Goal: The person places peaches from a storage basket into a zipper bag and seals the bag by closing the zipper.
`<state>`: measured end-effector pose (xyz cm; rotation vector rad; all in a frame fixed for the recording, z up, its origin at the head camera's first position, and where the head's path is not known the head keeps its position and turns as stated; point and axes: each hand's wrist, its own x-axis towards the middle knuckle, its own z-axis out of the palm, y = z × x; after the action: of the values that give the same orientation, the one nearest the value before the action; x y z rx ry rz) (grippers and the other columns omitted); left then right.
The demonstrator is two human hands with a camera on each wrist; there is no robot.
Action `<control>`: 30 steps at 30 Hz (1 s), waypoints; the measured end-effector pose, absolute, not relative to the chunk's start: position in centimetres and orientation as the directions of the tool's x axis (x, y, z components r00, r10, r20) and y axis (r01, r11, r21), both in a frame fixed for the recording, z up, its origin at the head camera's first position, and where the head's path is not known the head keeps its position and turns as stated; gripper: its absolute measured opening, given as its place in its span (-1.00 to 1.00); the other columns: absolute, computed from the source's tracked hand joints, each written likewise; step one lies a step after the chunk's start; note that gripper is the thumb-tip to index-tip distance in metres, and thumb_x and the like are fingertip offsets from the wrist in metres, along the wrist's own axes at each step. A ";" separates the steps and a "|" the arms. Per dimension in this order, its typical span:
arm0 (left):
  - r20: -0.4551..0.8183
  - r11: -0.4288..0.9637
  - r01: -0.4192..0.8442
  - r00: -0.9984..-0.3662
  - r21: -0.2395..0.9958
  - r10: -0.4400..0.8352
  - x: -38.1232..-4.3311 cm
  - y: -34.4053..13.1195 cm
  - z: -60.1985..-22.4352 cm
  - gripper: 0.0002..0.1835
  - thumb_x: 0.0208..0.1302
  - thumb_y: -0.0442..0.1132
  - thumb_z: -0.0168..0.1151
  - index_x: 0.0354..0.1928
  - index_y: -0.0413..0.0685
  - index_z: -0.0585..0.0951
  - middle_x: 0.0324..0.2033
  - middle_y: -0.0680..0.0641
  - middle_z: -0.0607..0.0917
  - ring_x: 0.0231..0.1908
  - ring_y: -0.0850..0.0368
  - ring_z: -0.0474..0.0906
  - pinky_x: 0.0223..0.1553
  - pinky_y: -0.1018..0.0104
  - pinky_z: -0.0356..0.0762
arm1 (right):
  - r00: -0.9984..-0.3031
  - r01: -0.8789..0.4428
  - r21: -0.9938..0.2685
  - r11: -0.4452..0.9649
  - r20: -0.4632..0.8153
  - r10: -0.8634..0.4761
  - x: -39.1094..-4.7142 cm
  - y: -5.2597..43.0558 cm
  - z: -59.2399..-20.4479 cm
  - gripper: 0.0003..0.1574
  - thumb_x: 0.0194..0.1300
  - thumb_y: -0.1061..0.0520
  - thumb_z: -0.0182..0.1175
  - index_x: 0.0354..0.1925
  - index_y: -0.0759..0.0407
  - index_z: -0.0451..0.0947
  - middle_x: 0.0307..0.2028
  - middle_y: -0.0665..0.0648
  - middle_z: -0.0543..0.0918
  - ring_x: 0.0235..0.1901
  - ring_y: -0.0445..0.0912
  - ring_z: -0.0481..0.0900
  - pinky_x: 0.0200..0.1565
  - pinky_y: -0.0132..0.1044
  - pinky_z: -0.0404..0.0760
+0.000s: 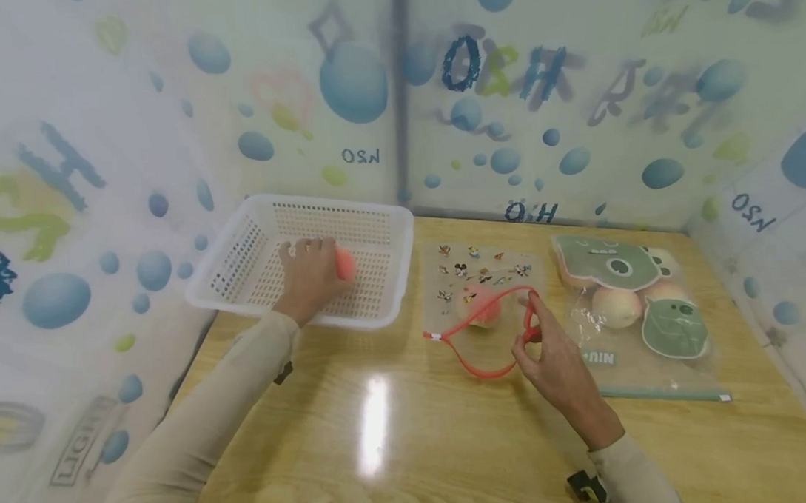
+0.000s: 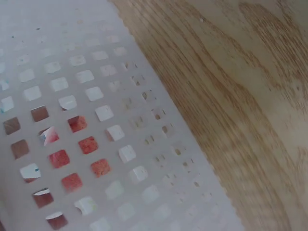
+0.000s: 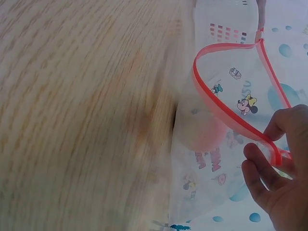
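Note:
In the head view my left hand (image 1: pixel 316 273) is inside the white plastic basket (image 1: pixel 404 281), its fingers round a pinkish-red peach (image 1: pixel 346 264). Through the basket wall's holes, the left wrist view shows red bits of the peach (image 2: pixel 88 145). My right hand (image 1: pixel 559 364) pinches the red zip edge of a clear cartoon-printed zip bag (image 1: pixel 445 302), whose mouth gapes. One peach (image 1: pixel 485 311) lies inside that bag. From the right wrist view, thumb and fingers of the right hand (image 3: pixel 284 163) grip one end of the red zip edge (image 3: pixel 216 101).
On the right lies another clear zip bag (image 1: pixel 654 376) with green cartoon faces and a green zip edge, holding several peaches (image 1: pixel 616 307). Everything rests on a wooden table (image 1: pixel 316 447). A patterned curtain-like wall (image 1: pixel 290 78) stands behind and at both sides.

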<state>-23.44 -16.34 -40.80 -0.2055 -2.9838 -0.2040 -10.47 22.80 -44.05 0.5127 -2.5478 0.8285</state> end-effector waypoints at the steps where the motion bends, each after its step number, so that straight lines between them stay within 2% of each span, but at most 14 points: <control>1: 0.165 0.980 0.146 -0.979 0.132 0.123 -23.4 -16.3 -40.8 -0.33 -0.01 0.04 0.51 0.03 -0.26 0.51 -0.01 -0.37 0.61 0.07 -0.33 0.44 0.22 -0.38 0.12 | -0.854 -0.450 -0.475 0.757 0.475 -0.210 -10.4 22.8 -44.0 0.06 0.13 0.41 0.38 0.51 0.34 0.12 0.30 0.27 0.50 -0.34 -0.04 0.68 -0.51 -0.30 0.58; 6: 0.225 0.974 0.165 -0.966 0.155 0.128 -22.5 -15.9 -41.0 -0.38 0.00 0.01 0.48 0.02 -0.22 0.52 -0.05 -0.33 0.61 0.03 -0.30 0.44 0.19 -0.34 0.16 | -0.884 -0.402 -0.499 0.768 0.431 -0.182 -9.7 22.7 -44.2 0.05 0.11 0.41 0.40 0.49 0.34 0.15 0.27 0.27 0.53 -0.38 -0.09 0.67 -0.53 -0.36 0.54; 11: 0.295 0.966 0.203 -0.944 0.159 0.150 -21.6 -15.3 -40.7 -0.38 -0.05 -0.01 0.52 0.01 -0.18 0.55 -0.06 -0.30 0.61 0.03 -0.28 0.44 0.21 -0.30 0.16 | -0.878 -0.404 -0.495 0.769 0.445 -0.175 -9.6 22.6 -44.3 0.05 0.11 0.42 0.40 0.50 0.32 0.16 0.27 0.25 0.54 -0.39 -0.10 0.67 -0.56 -0.36 0.50; 18: 0.466 0.926 0.368 -0.836 0.087 0.288 -21.0 -14.7 -39.8 -0.37 -0.08 -0.06 0.58 0.05 -0.14 0.57 0.00 -0.24 0.66 0.09 -0.25 0.48 0.25 -0.35 0.11 | -0.865 -0.420 -0.481 0.770 0.468 -0.179 -10.1 22.6 -44.0 0.06 0.11 0.42 0.38 0.51 0.31 0.15 0.24 0.23 0.56 -0.40 -0.10 0.66 -0.59 -0.38 0.45; 26: 0.537 0.905 0.422 -0.778 0.061 0.326 -20.7 -14.2 -39.1 -0.25 -0.19 0.03 0.65 0.07 -0.12 0.58 -0.01 -0.21 0.67 0.06 -0.19 0.49 0.26 -0.34 0.12 | -0.861 -0.427 -0.475 0.770 0.474 -0.185 -10.5 22.6 -43.6 0.05 0.11 0.42 0.38 0.50 0.32 0.15 0.25 0.26 0.55 -0.38 -0.10 0.66 -0.55 -0.35 0.52; 30: 0.590 0.878 0.477 -0.723 0.050 0.359 -20.4 -13.5 -39.1 -0.22 -0.22 0.08 0.66 0.07 -0.11 0.60 -0.04 -0.17 0.68 0.03 -0.14 0.50 0.25 -0.33 0.12 | -0.878 -0.399 -0.497 0.771 0.449 -0.165 -10.4 22.4 -43.5 -0.02 0.21 0.37 0.36 0.50 0.31 0.15 0.26 0.26 0.55 -0.34 -0.06 0.70 -0.51 -0.29 0.58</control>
<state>-20.42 -13.53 -39.14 -0.6024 -2.4554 -0.2644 -10.36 22.45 -43.54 0.4291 -2.5830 0.8465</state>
